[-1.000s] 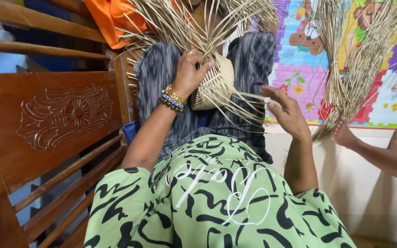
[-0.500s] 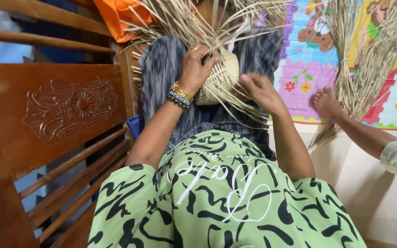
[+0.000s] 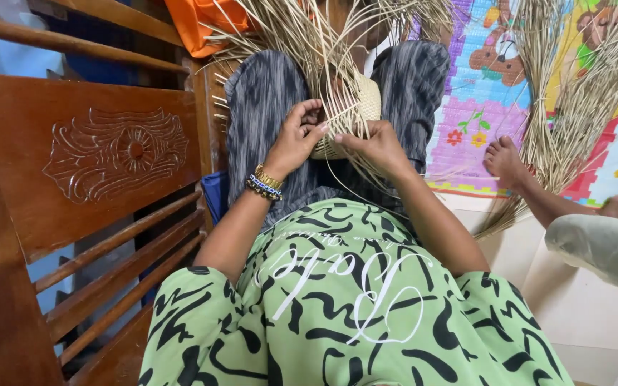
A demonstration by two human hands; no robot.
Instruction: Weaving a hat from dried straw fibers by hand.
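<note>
Right hand [image 3: 377, 146] moved in beside left hand [image 3: 296, 139]; both grips pinching straw strands [image 3: 345, 114] at weave's edge

Both forearms reach forward from the body and converge, bare from the elbows down. The left hand [image 3: 296, 137] is curled, palm turned inward, fingers bent with the tips pinching toward the right. Its wrist is bent slightly upward. The right hand [image 3: 375, 145] lies knuckles up, fingers pressed together and pinching toward the left hand, the two sets of fingertips almost touching.
</note>
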